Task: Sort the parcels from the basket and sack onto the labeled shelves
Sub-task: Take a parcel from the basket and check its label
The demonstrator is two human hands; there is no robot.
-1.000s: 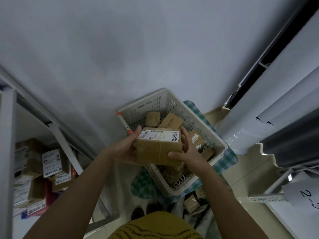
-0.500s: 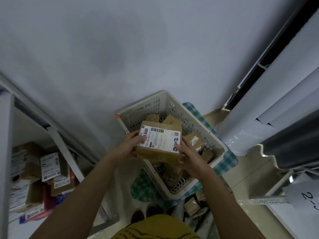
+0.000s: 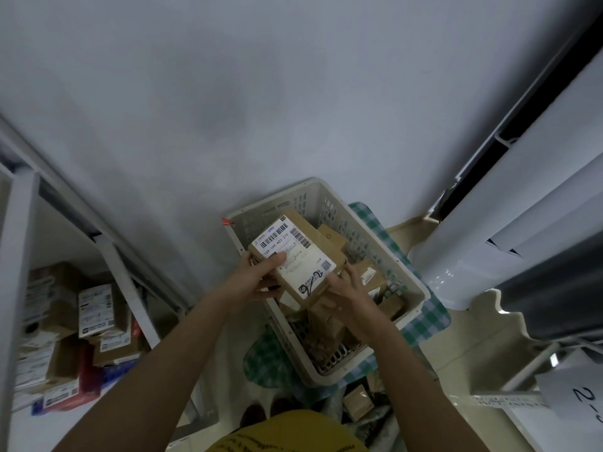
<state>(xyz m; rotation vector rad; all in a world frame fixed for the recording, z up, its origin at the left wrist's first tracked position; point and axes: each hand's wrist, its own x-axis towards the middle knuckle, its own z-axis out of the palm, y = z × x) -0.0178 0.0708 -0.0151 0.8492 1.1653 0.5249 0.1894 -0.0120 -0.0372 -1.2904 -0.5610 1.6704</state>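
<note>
You've got a brown cardboard parcel (image 3: 295, 256) up in both hands, held above the white plastic basket (image 3: 412, 282), over its left half. Its white shipping label (image 3: 293, 257) faces up at you, barcodes toward the far end, and the box is turned diagonally.

Your left hand (image 3: 261, 275) grips the near-left corner, thumb pressed flat on top of the label and fingers curled underneath. Your right hand (image 3: 346, 288) holds the near-right end, fingers wrapped around the edge from below and the side, so both are closed on the box, not spread.

Inside the basket, more small brown parcels (image 3: 372, 278) are piled along the right side and bottom. The basket sits on a green checked cloth (image 3: 424, 321), which sticks out past its right and near edges. Just past the basket's near-right corner there's another small brown box (image 3: 357, 402) on dark wrapping.

On the left, the white shelf (image 3: 124, 272) already carries stacked labeled boxes (image 3: 98, 308). At the lower right edge, a paper tag (image 3: 584, 394) reads "2-" and the rest is cut off.
</note>
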